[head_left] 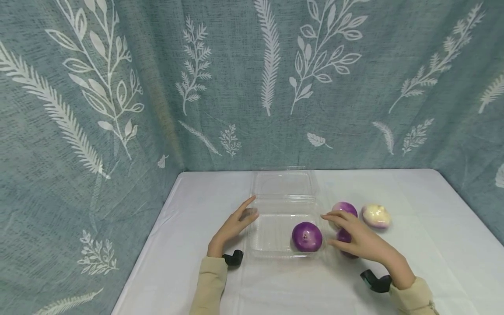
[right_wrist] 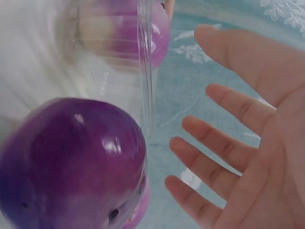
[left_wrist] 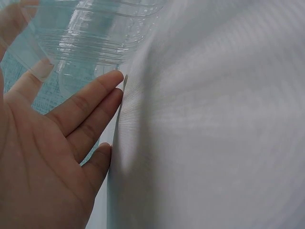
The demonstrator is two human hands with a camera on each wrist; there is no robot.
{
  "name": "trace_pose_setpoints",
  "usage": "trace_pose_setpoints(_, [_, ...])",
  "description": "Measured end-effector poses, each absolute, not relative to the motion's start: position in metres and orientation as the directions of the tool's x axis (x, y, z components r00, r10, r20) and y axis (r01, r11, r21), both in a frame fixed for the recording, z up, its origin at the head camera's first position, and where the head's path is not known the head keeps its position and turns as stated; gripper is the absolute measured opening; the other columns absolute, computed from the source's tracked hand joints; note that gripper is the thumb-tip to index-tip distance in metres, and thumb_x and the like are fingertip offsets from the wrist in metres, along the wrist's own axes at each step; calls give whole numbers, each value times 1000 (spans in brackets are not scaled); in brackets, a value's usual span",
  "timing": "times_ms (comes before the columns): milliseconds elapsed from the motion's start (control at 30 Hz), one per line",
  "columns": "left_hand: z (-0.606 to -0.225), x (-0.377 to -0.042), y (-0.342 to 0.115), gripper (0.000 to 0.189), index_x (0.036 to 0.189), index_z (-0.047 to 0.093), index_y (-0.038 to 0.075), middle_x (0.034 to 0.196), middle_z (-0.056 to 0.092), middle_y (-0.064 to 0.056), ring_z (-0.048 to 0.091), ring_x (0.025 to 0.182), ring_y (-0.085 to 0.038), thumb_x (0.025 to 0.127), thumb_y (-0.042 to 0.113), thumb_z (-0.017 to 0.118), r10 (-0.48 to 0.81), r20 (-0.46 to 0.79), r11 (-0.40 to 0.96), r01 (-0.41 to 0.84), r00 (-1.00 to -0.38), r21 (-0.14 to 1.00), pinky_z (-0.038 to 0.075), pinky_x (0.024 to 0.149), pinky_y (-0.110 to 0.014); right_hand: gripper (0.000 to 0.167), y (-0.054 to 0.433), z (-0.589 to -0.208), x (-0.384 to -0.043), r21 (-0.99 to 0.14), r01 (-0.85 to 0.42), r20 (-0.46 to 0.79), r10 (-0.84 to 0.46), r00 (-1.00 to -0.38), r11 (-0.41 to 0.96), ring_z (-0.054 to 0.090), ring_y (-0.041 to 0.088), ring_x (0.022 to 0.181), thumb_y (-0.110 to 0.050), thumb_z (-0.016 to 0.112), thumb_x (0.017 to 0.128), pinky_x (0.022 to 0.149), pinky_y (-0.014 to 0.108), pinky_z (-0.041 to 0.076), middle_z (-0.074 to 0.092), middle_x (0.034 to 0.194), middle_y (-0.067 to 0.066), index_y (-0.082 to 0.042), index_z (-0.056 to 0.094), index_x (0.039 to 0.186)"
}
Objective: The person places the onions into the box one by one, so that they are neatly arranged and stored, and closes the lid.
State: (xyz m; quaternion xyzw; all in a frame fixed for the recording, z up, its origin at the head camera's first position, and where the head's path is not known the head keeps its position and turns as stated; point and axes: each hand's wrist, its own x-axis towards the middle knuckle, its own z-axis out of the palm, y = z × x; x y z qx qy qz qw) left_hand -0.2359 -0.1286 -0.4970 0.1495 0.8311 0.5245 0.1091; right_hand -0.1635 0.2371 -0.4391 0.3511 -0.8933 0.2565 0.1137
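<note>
A clear plastic clamshell container (head_left: 271, 236) lies with its lid (head_left: 283, 183) folded back. Inside, at the right front corner, sits a round purple turnip (head_left: 307, 237). My left hand (head_left: 233, 226) is at the container's left side, fingers extended, fingertips right at its edge. Along the right side my right hand (head_left: 360, 236) has its fingers spread and holds nothing. Partly hidden behind that hand are a purple-and-white turnip (head_left: 347, 208) and a darker purple turnip (head_left: 344, 236). In the right wrist view a purple turnip (right_wrist: 76, 162) looms large beside the open fingers.
A cream turnip with purple edges (head_left: 376, 216) lies farther right on the white-covered table (head_left: 425, 245). Green-blue curtains (head_left: 244, 87) with white leaf prints stand behind the table and at both sides. Black camera mounts (head_left: 234, 258) hang at both wrists.
</note>
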Motion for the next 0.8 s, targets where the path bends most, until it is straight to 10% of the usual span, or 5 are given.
trace_pose_setpoints(367, [-463, -220, -123, 62, 150, 18, 18, 141, 40, -21, 36, 132, -35, 97, 28, 49, 408, -35, 421, 154, -912, 894, 26, 105, -60, 58, 250, -443, -161, -337, -674, 406, -544, -734, 658, 53, 20, 111, -25, 78, 74, 94, 24, 41, 54, 122, 1, -12, 57, 126])
trace_pose_setpoints(800, [-471, -224, -124, 63, 149, 19, 21, 142, 40, -20, 37, 132, -35, 96, 29, 51, 394, -30, 413, 148, -919, 898, 25, 105, -62, 62, 263, -450, -155, -357, -648, 377, -530, -759, 673, 51, 26, 115, -29, 79, 72, 100, 6, 23, 54, 126, 9, -10, 56, 127])
